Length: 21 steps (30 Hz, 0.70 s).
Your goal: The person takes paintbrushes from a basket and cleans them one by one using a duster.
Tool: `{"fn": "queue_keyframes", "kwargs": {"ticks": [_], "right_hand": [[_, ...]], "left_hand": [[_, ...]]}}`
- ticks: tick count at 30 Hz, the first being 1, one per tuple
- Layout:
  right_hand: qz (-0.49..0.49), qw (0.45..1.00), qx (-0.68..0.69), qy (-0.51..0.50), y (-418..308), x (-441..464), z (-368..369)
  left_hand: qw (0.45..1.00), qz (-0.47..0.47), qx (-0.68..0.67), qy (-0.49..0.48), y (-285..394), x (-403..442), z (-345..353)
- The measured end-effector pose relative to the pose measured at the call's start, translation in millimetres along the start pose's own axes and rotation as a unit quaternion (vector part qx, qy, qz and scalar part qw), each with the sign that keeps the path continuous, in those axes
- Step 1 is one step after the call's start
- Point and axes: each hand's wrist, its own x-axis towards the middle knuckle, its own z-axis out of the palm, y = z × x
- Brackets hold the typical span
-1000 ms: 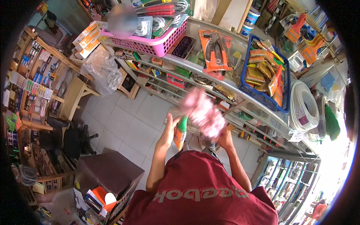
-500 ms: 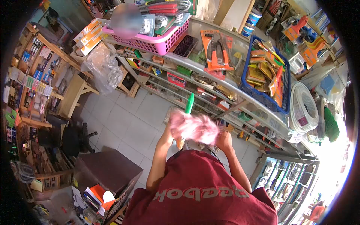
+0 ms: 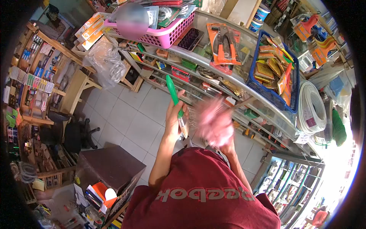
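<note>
In the head view, my left hand (image 3: 173, 121) is closed around a paintbrush (image 3: 172, 91). Its green handle points up and away, and the pale brown bristle end hangs below my fingers. To the right, a pink cloth (image 3: 215, 124), smeared by motion, hides most of my right hand (image 3: 228, 145), which grips it. Cloth and brush are apart. Both hands are held in front of my dark red shirt, on the near side of the glass display counter (image 3: 190, 57).
On the counter stand a pink basket (image 3: 167, 40), packaged pliers (image 3: 225, 47), a blue basket (image 3: 251, 78) of packets, and a white cable coil (image 3: 312, 108). A brown cabinet (image 3: 108, 166) and a black chair (image 3: 78, 133) are at the left. Tiled floor (image 3: 127, 110) lies between.
The pink cloth has come off the paintbrush and shifted right with my right hand. My left hand has tilted the brush, its green handle now leaning left and higher. The view has shifted slightly.
</note>
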Motion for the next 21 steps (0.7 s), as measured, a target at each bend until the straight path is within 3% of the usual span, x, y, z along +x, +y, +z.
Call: {"fn": "queue_keyframes", "kwargs": {"ticks": [1,3,4,5,7,8,9,11,12,15,16,18,19,20,21], "right_hand": [[-0.014,1.000,-0.009,-0.015,0.7,-3.0,-0.8],[0.132,0.987,-0.072,-0.050,19.2,-0.1,3.2],[0.147,0.986,0.041,0.063,12.0,2.9,9.1],[0.159,0.986,0.025,0.045,32.1,-2.6,7.5],[0.143,0.988,0.039,-0.040,19.2,1.0,-1.8],[-0.041,0.994,0.088,0.057,11.0,3.3,0.0],[-0.065,0.993,-0.022,0.096,10.4,1.8,0.5],[0.092,0.974,-0.206,-0.031,39.6,-2.0,-1.6],[0.159,0.978,-0.134,-0.027,35.6,2.0,-3.6],[0.227,0.973,0.023,0.037,16.8,5.5,-6.0],[0.055,0.993,0.030,0.095,14.0,9.0,-1.4],[-0.010,0.995,-0.072,0.065,21.5,6.1,-2.4],[0.100,0.979,-0.176,-0.022,31.1,0.2,-4.4],[0.184,0.972,-0.147,0.002,37.4,1.5,0.8],[0.188,0.977,-0.098,0.012,38.2,1.5,0.7]], "left_hand": [[1.000,0.006,0.016,-0.009,0.4,1.0,-1.5],[1.000,0.004,0.002,-0.004,-2.5,1.8,-3.4],[1.000,-0.002,-0.026,0.011,-5.2,2.0,-4.4],[0.997,0.027,-0.066,0.002,-15.9,7.1,-11.6],[0.998,0.040,-0.050,0.024,-13.7,6.9,-5.4],[0.997,0.046,-0.042,0.035,-12.9,7.4,-3.1],[0.998,0.048,-0.020,0.025,-12.5,8.2,-4.1],[0.998,0.052,0.023,0.007,-9.8,9.0,-10.1],[0.998,0.054,0.045,-0.003,-8.9,9.7,-11.4],[0.999,0.049,0.008,0.012,-7.5,6.4,-8.0],[0.999,0.034,0.008,0.029,-6.3,3.7,-8.2],[0.999,0.028,0.034,0.030,-1.5,2.1,-3.3],[0.998,0.025,0.047,0.031,-0.6,0.7,-1.6],[0.994,0.040,0.086,0.057,-2.1,-0.1,-0.1],[0.993,0.044,0.091,0.061,-5.3,0.6,-4.1]]}}
